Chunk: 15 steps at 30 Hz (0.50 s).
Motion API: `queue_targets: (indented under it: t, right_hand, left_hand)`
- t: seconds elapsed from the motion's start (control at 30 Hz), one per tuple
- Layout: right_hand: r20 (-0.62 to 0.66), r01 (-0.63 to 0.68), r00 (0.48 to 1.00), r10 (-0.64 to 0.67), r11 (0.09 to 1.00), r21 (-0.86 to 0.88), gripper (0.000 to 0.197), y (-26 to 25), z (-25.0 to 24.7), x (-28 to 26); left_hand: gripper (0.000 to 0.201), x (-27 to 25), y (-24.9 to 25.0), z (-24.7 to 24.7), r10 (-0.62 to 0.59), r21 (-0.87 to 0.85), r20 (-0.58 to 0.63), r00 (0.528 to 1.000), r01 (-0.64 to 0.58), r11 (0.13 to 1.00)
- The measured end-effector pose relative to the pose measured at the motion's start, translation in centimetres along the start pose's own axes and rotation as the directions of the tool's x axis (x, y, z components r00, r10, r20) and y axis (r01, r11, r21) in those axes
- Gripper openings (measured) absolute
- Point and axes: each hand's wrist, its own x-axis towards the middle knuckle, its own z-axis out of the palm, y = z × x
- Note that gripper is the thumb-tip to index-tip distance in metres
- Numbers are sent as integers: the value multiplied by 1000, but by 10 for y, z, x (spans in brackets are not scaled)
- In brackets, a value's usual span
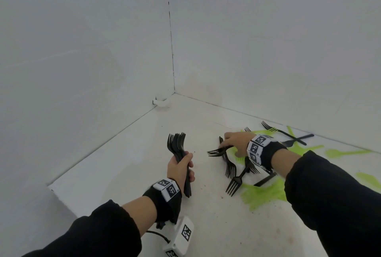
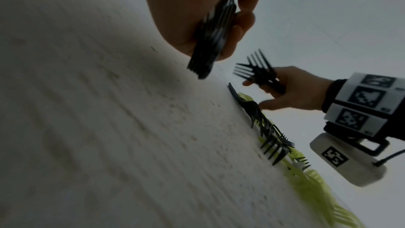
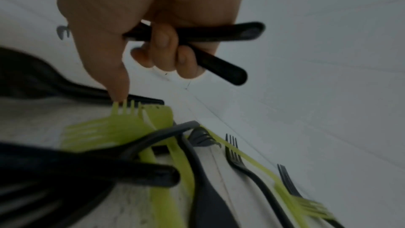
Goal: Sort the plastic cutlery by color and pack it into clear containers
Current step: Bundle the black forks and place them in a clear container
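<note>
My left hand (image 1: 181,169) grips a bundle of several black forks (image 1: 177,145) upright, tines up, above the white table; the same bundle (image 2: 210,37) fills the left wrist view. My right hand (image 1: 235,141) hovers over a mixed pile of black forks (image 1: 233,172) and green forks (image 1: 261,192). It holds two black forks (image 1: 216,150), handles curled under the fingers (image 3: 166,48), tines pointing left (image 2: 254,70). Its thumb (image 3: 118,82) reaches down to a green fork's tines (image 3: 127,110). No clear container shows in any view.
White walls meet in a corner (image 1: 174,91) behind the table (image 1: 127,153). More black forks (image 1: 288,135) and green cutlery (image 1: 346,152) lie scattered toward the right wall. A white tagged device (image 1: 181,236) hangs under my left wrist.
</note>
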Motion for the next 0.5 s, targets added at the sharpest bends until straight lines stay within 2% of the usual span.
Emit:
queue_targets:
  t: [0.07,0.13,0.2,0.27,0.37,0.5]
  right_hand:
    - [37,53,998,-51,997,-59,56,-5,5,7]
    - [11,61,998,-60,997,-42,46,-10,12,14]
    - [-58,39,998,-35,998,52,37,-11,17,19]
    - [-169,-21,984,58,976,218,31,-11,15,18]
    - [-288,-96,922,259,873,478,29,-12,6,9]
    - [-368,7,838,403,667,745,28,-32,7,-4]
  left_hand:
    - [12,2,0,-2,-10,-6,-18,1000,10,1000]
    - [12,4,0,-2,-28,-12,-25,999,28,1000]
    - [13,5,-1,-2,-36,-16,-26,999,36,999]
    - [13,5,-3,-1,-38,-18,-23,999,37,999]
    - [13,5,-7,3,-58,-37,-8,998,58,998]
    - [18,4,-14,16,-64,-67,14,998,65,996]
